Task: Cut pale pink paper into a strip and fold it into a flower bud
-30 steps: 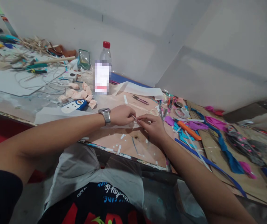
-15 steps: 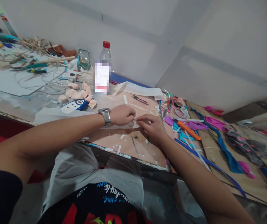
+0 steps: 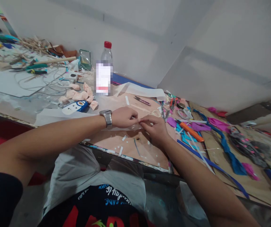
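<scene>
Above the front of the table, my left hand (image 3: pixel 125 117), with a metal watch (image 3: pixel 107 118) on the wrist, is closed with thumb and index finger pinched. My right hand (image 3: pixel 155 128) meets it fingertip to fingertip, its thumb and index finger also pressed together. Whatever small piece lies between the fingertips is too small and covered to make out. Beneath the hands is a sheet of translucent white paper (image 3: pixel 52 117). Small white paper scraps (image 3: pixel 121 151) and a thin dark strip (image 3: pixel 136 147) lie on the tabletop just in front.
Thread snips (image 3: pixel 142 101) lie behind the hands, near a bottle with a red cap (image 3: pixel 107 45). At left are a power strip (image 3: pixel 76 107), crumpled peach pieces (image 3: pixel 78 95) and pliers (image 3: pixel 37 66). An orange cutter (image 3: pixel 191 131) and coloured strips lie right.
My fingertips have drawn closer together, and the thin pale strip seen between them earlier is now hidden. The table things have stayed put.
</scene>
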